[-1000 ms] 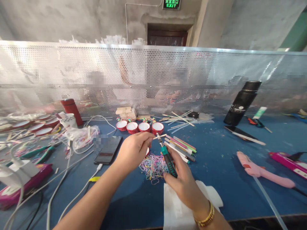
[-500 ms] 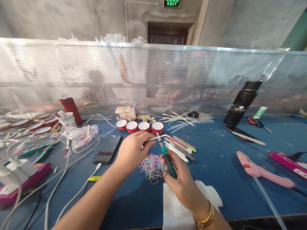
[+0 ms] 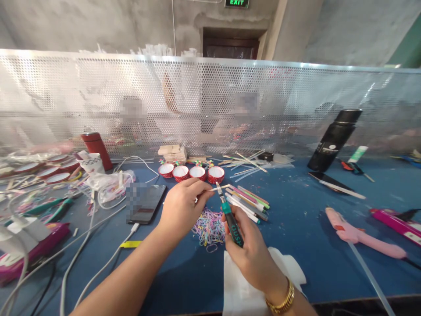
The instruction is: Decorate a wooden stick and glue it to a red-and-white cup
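Between the fingers of my left hand [image 3: 184, 204] is a thin pale stick [image 3: 223, 187], pointing right. My right hand [image 3: 246, 241] is wrapped round a black and green utility knife [image 3: 233, 224]. Its blade [image 3: 219, 188] points away from me and meets or overlaps the stick; I cannot tell whether it cuts in. Below and between the hands lies a heap of small coloured rubber bands [image 3: 210, 228]. Several coloured pens [image 3: 248, 202] lie just past my right hand. Beyond my left hand stands a row of small red cups with white tops [image 3: 216, 174].
A phone [image 3: 148, 204] with a white cable [image 3: 108, 272] lies left. White cloth or paper [image 3: 237, 281] is under my right wrist. At right are a pink glue gun [image 3: 358, 237], a black bottle [image 3: 333, 140] and a power strip [image 3: 397, 226]. A perforated metal screen [image 3: 210, 101] borders the back.
Both hands stay nearly in place. The stick and knife blade have shifted only slightly, and the view has tilted a little.
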Motion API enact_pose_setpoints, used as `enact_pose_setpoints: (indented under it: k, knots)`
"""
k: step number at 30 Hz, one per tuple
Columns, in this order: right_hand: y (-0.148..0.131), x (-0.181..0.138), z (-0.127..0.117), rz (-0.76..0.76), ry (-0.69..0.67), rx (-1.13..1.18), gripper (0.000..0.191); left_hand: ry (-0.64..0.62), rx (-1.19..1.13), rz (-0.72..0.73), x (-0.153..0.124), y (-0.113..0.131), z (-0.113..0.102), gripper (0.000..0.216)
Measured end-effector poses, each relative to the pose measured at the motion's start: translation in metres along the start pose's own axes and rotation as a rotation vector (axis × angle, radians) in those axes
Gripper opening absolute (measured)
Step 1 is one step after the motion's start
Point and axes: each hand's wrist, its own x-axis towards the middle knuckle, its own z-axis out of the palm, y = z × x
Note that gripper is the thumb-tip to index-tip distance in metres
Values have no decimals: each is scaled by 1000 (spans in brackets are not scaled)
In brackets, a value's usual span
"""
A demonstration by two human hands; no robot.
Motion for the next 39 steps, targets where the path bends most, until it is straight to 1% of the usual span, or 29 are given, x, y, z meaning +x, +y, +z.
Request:
enact_pose_setpoints:
  k: [7,12,20,29,39]
  knots:
    - [-6,2,-2,7,2,3,50,46,-10,50,0,0,1,8]
    - [-8,1,-3,37,-33,-11,54,65,-1,75,-1,1,-1,10]
    - [-3,-3,-3,3,-33,-21,60,83,42,140,-1,0,0,12]
    - [-3,-3,-3,-44,-25,-9,67,97,91,168,-1,1,-1,17]
    - [-5,-2,-3,-11,-38,8,63,112,83,138,-1,2,-2,14]
